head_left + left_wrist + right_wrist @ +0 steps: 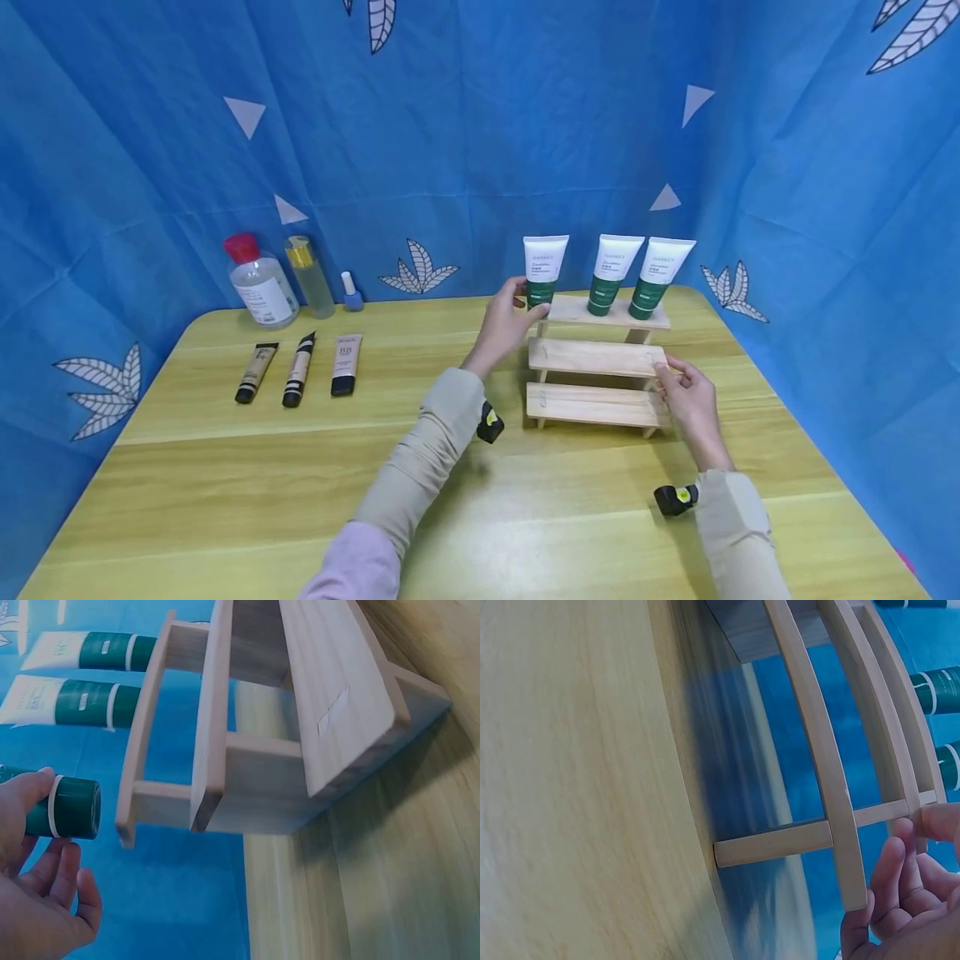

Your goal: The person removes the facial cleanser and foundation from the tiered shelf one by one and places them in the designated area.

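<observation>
A white-and-green squeeze tube (pixel 544 257), cap down, is pinched near its green cap by my left hand (pixel 501 329). In the left wrist view a gap separates this cap (pixel 79 808) from the top board's left end. Two matching tubes, the middle one (pixel 615 265) and the right one (pixel 660 275), stand on their caps on the top step of a three-step wooden display stand (pixel 600 357). My right hand (pixel 692 404) grips the right end of the stand's middle board (pixel 877 712) between thumb and fingers.
On the table's left lie three small tubes: gold (pixel 257 372), pink-and-black (pixel 299 369) and pale pink (pixel 346 363). Behind them stand a red-capped clear bottle (pixel 264 287), a gold-capped bottle (pixel 311 279) and a blue nail polish bottle (pixel 352 295). Blue curtain (pixel 465 150) borders the table.
</observation>
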Action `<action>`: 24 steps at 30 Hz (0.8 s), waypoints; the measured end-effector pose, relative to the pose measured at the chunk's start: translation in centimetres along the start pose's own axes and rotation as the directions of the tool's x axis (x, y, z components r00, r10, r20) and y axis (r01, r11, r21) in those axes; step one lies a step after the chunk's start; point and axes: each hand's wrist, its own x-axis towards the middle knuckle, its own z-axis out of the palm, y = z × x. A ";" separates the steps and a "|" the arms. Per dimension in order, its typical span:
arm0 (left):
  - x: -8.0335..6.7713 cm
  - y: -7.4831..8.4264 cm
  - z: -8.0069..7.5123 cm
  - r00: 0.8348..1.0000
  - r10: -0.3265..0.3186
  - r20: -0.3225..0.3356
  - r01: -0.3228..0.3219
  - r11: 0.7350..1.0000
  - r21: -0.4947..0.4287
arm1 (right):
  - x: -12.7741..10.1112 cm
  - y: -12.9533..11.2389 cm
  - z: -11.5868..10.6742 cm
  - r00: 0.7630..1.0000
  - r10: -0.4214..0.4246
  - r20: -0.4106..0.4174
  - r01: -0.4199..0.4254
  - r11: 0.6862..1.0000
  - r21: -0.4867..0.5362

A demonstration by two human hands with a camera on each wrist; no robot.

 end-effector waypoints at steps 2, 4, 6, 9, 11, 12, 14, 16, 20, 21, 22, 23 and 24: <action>-0.3 0.0 -0.6 1.000 -0.002 0.003 0.002 1.000 -0.002 | 0.1 0.0 0.0 1.000 -0.002 -0.002 0.002 1.000 0.003; -0.6 -0.1 -1.1 1.000 -0.008 0.007 0.008 1.000 -0.004 | 0.1 0.0 0.0 1.000 0.002 -0.004 -0.002 1.000 0.007; -0.9 -0.3 -1.5 1.000 -0.020 0.011 0.020 1.000 -0.001 | 0.0 0.0 0.0 1.000 0.010 0.001 -0.010 1.000 0.008; -1.4 -0.7 -2.0 0.999 -0.036 0.010 0.036 0.999 0.000 | 0.0 0.0 0.0 1.000 0.016 0.007 -0.016 1.000 0.000; -1.8 -0.9 -2.3 0.999 -0.043 0.009 0.043 0.999 -0.001 | 0.0 0.0 0.0 1.000 0.014 0.006 -0.014 1.000 -0.005; -2.0 -1.0 -2.4 0.999 -0.046 0.007 0.046 0.999 -0.002 | 0.0 0.1 0.0 1.000 0.013 0.005 -0.013 1.000 -0.007; -2.5 -1.1 -2.8 0.999 -0.051 0.003 0.051 0.999 -0.004 | -0.1 0.1 0.0 1.000 0.011 0.004 -0.011 1.000 -0.009; -3.0 -1.3 -3.2 0.999 -0.053 -0.002 0.053 0.999 -0.011 | -0.1 0.1 0.0 1.000 0.009 0.002 -0.009 1.000 -0.006; -4.0 -1.6 -4.0 0.999 -0.051 -0.013 0.050 0.998 -0.039 | -0.1 -0.1 0.0 1.000 0.005 0.003 -0.005 1.000 -0.003; -4.3 -1.7 -4.2 0.999 -0.050 -0.016 0.049 0.997 -0.051 | -0.1 -0.1 -0.1 1.000 0.005 0.002 -0.005 1.000 -0.002; -4.6 -1.7 -4.4 0.998 -0.053 -0.017 0.052 0.997 -0.061 | -0.1 -0.2 0.0 1.000 0.004 0.003 -0.004 1.000 -0.003; -4.9 -1.9 -4.6 0.998 -0.059 -0.017 0.058 0.996 -0.070 | -0.1 -0.2 0.0 1.000 0.005 0.005 -0.005 1.000 -0.005; -5.2 -2.0 -4.9 0.998 -0.067 -0.017 0.066 0.995 -0.076 | -0.2 -0.2 0.0 1.000 0.007 0.005 -0.007 1.000 -0.006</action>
